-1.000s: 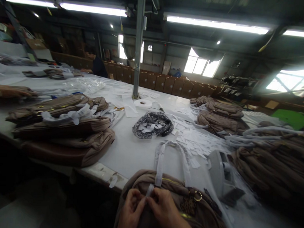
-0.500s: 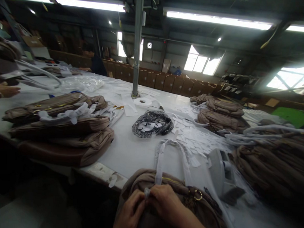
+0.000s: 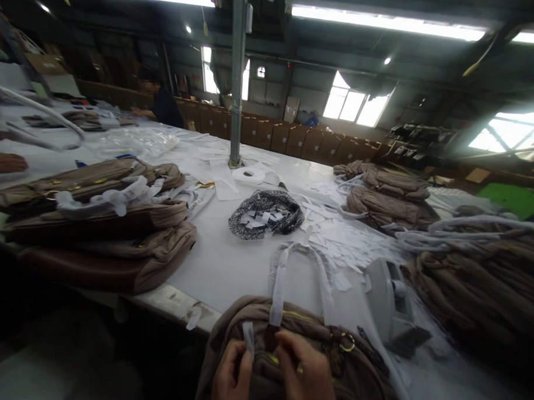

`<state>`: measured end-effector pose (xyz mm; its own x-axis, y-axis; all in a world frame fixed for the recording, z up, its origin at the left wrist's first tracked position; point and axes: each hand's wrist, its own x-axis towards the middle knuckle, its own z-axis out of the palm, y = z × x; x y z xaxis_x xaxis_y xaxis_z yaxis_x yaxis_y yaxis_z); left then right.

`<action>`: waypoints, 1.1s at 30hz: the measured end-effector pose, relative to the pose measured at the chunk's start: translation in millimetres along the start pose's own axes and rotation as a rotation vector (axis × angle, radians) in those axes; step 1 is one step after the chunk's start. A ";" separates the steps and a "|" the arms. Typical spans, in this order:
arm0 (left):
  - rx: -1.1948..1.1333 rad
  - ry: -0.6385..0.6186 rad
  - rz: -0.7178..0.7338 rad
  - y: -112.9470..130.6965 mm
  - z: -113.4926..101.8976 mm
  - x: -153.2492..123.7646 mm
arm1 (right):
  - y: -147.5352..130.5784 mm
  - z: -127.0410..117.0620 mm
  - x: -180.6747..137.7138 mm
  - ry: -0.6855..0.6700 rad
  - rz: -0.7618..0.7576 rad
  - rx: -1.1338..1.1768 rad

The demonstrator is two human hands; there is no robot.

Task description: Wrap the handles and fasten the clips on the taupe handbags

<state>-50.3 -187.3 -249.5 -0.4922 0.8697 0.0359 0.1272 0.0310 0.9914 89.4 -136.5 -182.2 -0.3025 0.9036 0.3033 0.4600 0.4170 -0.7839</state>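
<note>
A brown fabric bag point(image 3: 348, 378) lies at the table's near edge, below me. Its two handles point(image 3: 278, 288) are wrapped in white and arch away from me. Over the bag's left part, my left hand point(image 3: 233, 374) pinches a short whitish strip point(image 3: 249, 337) that sticks up from the fingertips. Close beside it, my right hand point(image 3: 307, 373) is curled over the gold-coloured zip at the front; what its fingertips hold, if anything, is hidden. A gold ring point(image 3: 346, 342) hangs at the bag's right side.
A black-and-white patterned cloth holder point(image 3: 240, 222) with paper pieces stands mid-table, near loose white slips point(image 3: 348, 241). Bags are stacked left point(image 3: 160, 260) and right point(image 3: 478, 283). A grey tape dispenser point(image 3: 386, 303) sits at right. Another person's hand point(image 3: 8, 163) is far left.
My hands have moved apart from where they met. The whitish strip, bunched between them before, now stands up from my left fingers. My right hand has turned over the zip.
</note>
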 end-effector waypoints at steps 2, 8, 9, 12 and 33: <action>0.032 -0.031 0.029 -1.3 -0.2 -0.2 | -1.2 14.4 -15.7 -0.014 0.027 0.050; 0.178 -0.008 0.194 -2.5 -2.7 -1.8 | -6.1 33.0 -12.3 -0.145 0.055 0.115; 0.207 0.002 0.218 -2.5 -2.9 -2.3 | -8.0 32.1 -8.8 -0.160 0.069 0.136; 0.272 0.006 0.280 -4.3 -3.0 -4.1 | -14.8 27.4 0.0 -0.195 0.136 0.192; -0.121 -0.241 0.003 10.0 -16.1 5.3 | 10.2 26.9 -3.4 -0.213 0.021 0.287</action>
<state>-65.5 -190.4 -237.3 -0.2706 0.9624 0.0219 0.0171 -0.0179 0.9997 72.6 -137.9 -205.8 -0.4767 0.8584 0.1895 0.2242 0.3272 -0.9180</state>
